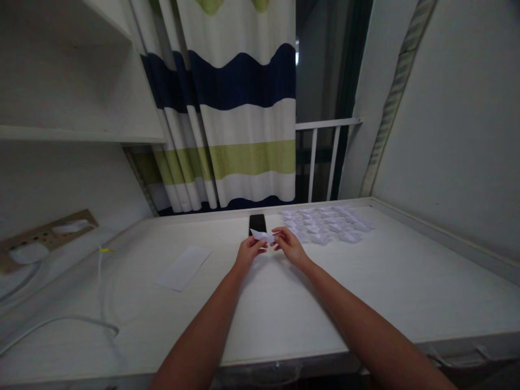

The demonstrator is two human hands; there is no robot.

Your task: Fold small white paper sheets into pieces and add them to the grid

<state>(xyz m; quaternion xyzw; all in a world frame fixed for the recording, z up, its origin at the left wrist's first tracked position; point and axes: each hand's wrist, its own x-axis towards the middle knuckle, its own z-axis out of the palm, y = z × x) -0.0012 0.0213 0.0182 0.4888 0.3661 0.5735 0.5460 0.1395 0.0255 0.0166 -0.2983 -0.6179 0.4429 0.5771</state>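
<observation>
Between my two hands, a little above the table, is a small folded white paper (262,236) with a pointed corner sticking out to the left. My left hand (248,252) pinches its lower left side. My right hand (287,242) has its fingers closed on the right end. Just behind the paper lies a black phone (257,221), partly covered by it. Rows of folded white paper pieces (325,222) lie to the right of my hands, at the back of the table. Left of my hands is a flat stack of white paper sheets (184,267).
The white table (284,319) has a raised rim at the back and right. A power strip (49,238) with plugs is on the left, and a white cable (69,318) runs over the tabletop. A striped curtain (247,124) hangs behind, and a shelf (81,132) juts out upper left.
</observation>
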